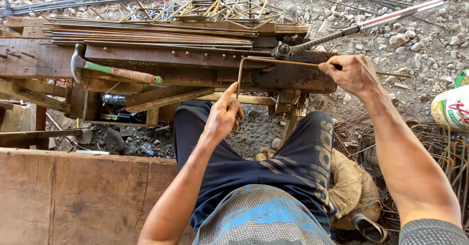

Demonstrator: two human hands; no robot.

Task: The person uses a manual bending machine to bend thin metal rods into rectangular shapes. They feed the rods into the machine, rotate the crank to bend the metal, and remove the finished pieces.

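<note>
One bend in thin rusty steel rod (273, 60); our left hand (222, 115) pinches bent leg, right hand (349, 74) fisted on straight run; remaining corners unbent.

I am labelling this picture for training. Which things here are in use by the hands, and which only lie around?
In use:
left hand and right hand, both on the thin bent rod
bending lever
wooden bench

Lying about:
hammer
straight rods
finished bent rods
white sack

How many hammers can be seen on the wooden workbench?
1. The hammer lies on the workbench, left of the person's left hand, its head at the left end. Others may be hidden under the pile of straight rods.
</note>
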